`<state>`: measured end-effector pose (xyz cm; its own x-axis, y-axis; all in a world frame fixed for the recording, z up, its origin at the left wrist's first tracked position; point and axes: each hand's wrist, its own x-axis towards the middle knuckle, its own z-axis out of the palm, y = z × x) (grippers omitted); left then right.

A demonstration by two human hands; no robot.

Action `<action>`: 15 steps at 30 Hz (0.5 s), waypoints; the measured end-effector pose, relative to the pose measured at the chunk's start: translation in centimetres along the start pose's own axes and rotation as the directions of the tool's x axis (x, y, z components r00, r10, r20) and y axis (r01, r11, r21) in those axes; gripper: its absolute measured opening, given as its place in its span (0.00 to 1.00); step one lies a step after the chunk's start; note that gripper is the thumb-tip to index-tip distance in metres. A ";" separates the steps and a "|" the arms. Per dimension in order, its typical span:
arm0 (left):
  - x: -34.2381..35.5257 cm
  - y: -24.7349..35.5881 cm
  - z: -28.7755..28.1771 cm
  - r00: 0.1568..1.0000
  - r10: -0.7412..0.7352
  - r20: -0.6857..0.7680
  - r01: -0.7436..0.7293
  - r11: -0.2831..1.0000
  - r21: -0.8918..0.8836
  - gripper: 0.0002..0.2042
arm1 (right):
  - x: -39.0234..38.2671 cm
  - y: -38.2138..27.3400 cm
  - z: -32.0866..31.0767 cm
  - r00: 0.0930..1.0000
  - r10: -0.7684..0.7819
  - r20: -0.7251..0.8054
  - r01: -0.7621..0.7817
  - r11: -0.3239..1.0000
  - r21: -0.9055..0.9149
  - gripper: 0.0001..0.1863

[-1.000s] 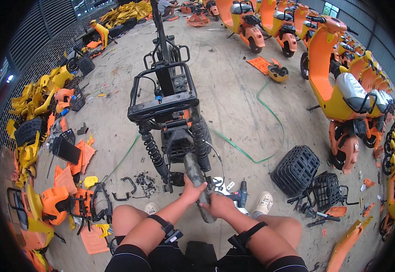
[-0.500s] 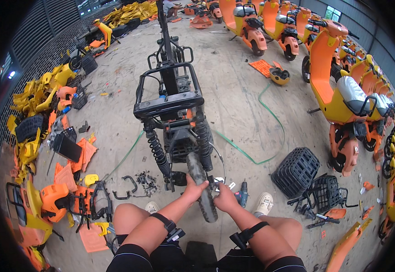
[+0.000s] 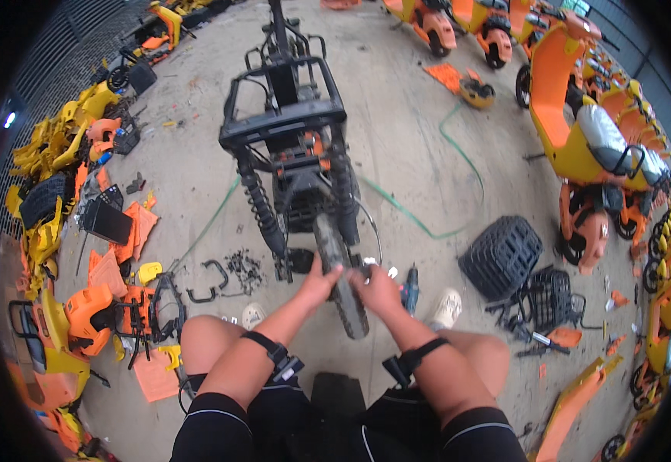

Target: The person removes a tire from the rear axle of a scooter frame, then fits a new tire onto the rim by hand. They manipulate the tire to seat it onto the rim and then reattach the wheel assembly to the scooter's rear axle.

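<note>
A stripped black scooter frame (image 3: 282,115) with a rack and two coil-spring shocks (image 3: 262,212) stands in front of me. A dusty tyred wheel (image 3: 345,304) sits at the lower end between them, slightly tilted. My left hand (image 3: 318,283) grips the tyre from the left, thumb across it. My right hand (image 3: 375,289) is closed on its right side, at the right shock's lower end; what the fingers hold is hidden. A cable (image 3: 379,242) hangs just above that hand. A power drill (image 3: 410,292) is on the floor beside it.
Black crates (image 3: 499,254), loose metal brackets (image 3: 205,285) and small black hardware (image 3: 243,269) lie around me. Heaps of yellow and orange panels (image 3: 58,138) line the left. Rows of scooters (image 3: 555,108) stand at the right. A green strap (image 3: 451,131) crosses the floor.
The whole view has shifted, with the floor, wheel and both hands higher in the picture. My right hand has shifted slightly outward along the wheel's right side; my left still grips the tyre.
</note>
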<state>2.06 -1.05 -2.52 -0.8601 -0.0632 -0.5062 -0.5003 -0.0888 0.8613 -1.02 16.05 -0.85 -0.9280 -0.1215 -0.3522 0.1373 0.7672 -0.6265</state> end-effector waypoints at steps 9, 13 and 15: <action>0.8 -1.9 -1.1 0.997 -0.053 0.049 0.064 0.967 -0.249 0.35 | 0.3 2.0 2.7 0.967 -0.251 -0.052 0.255 0.963 0.087 0.42; 0.1 -0.9 0.3 0.996 -0.078 0.044 0.087 0.959 -0.271 0.36 | 3.4 3.1 1.4 0.986 0.124 -0.111 -0.064 0.899 0.434 0.41; -0.1 -1.2 0.3 0.996 -0.085 0.010 0.085 0.965 -0.246 0.36 | 2.9 2.2 1.2 0.993 0.074 -0.090 -0.038 0.937 0.348 0.39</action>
<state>2.70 -0.64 -3.55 -0.8152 -0.0455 -0.5774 -0.5319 -0.3359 0.7773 -3.03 16.63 -4.09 -0.9427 -0.0076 -0.3335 0.2844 0.5038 -0.8156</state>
